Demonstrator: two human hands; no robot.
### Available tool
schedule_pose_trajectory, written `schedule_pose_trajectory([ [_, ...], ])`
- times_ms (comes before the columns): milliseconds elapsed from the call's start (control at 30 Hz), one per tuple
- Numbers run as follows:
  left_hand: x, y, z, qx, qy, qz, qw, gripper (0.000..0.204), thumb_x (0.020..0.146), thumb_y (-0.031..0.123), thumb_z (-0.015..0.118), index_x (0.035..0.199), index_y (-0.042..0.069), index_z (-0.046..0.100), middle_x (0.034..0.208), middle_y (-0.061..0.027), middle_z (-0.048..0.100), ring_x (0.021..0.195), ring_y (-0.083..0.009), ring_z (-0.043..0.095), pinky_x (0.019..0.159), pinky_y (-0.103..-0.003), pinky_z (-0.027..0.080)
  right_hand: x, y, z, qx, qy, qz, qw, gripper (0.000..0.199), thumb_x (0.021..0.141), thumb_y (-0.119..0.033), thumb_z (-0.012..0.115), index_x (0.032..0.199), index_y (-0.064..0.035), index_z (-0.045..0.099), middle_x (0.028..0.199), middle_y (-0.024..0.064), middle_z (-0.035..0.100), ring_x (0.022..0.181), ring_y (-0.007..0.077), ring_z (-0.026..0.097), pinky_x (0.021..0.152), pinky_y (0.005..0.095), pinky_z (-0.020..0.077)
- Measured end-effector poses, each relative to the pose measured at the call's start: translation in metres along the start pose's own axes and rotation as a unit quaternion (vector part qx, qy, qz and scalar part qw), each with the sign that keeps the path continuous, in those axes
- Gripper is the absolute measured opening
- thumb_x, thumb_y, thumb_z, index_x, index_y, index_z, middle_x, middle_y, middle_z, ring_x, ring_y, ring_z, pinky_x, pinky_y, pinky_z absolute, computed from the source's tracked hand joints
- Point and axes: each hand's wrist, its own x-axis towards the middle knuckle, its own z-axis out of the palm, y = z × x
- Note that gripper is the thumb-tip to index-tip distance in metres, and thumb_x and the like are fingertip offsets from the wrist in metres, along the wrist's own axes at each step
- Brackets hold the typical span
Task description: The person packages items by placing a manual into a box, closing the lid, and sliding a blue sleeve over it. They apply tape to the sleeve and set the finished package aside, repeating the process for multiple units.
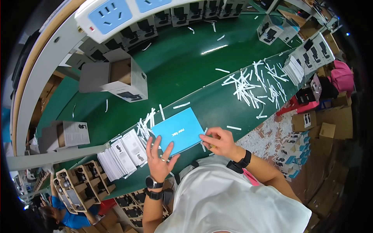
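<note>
A flat bright-blue box (179, 134) with white lettering lies slightly turned on the green table in front of me. My left hand (159, 160) is open at its left side, fingers spread, with fingertips resting on the lid and edge. My right hand (220, 142) is closed in a pinch at the right edge of the blue box. White paper strips (145, 123) lie just beyond the box's left corner, and more are near its right edge, partly hidden by the right hand. A stack of printed booklets (123, 155) stands to the left of my left hand.
Loose white strips (246, 88) are heaped to the right. An open carton (130, 79) stands far left, near a row of boxes (180, 15). A power strip (112, 17) hangs above. Wooden trays (79, 186) sit lower left, near a person in blue (74, 215).
</note>
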Motion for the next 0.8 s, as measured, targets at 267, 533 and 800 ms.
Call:
schedule_pose_trajectory([
  [267,0.027,0.047,0.025,0.172,-0.147,0.02,0.974,0.06,0.085,0.017,0.069,0.142,0.01,0.05,0.154,-0.0112,0.04,0.14,-0.0351,0.039,0.112,-0.053,0.033,-0.008,0.003,0.009,-0.044,-0.032,-0.042,0.998,0.046,0.073,-0.007,0.071,0.118,-0.0153,0.069,0.121,0.0054,0.064,0.064,0.0154,0.058,0.057,0.0295,0.0524],
  [533,0.045,0.022,0.012,0.121,-0.186,0.072,0.972,0.057,0.087,0.028,0.07,0.138,0.008,0.054,0.146,-0.0151,0.049,0.134,-0.0381,0.046,0.11,-0.053,0.035,0.05,0.032,-0.002,0.105,-0.204,0.055,0.972,0.08,0.069,-0.042,0.087,0.139,-0.0231,0.055,0.16,0.0204,0.023,0.092,0.0314,0.068,0.069,0.0363,0.0577],
  [800,0.074,-0.016,-0.015,0.066,-0.197,0.037,0.977,0.119,0.06,0.061,0.083,0.15,0.003,0.032,0.142,-0.0357,0.031,0.128,-0.056,0.035,0.107,-0.061,0.031,0.048,0.049,0.014,0.242,-0.187,0.043,0.951,0.075,0.064,-0.037,0.088,0.133,-0.0243,0.061,0.161,0.0229,0.016,0.112,0.0364,0.063,0.086,0.0371,0.0548],
])
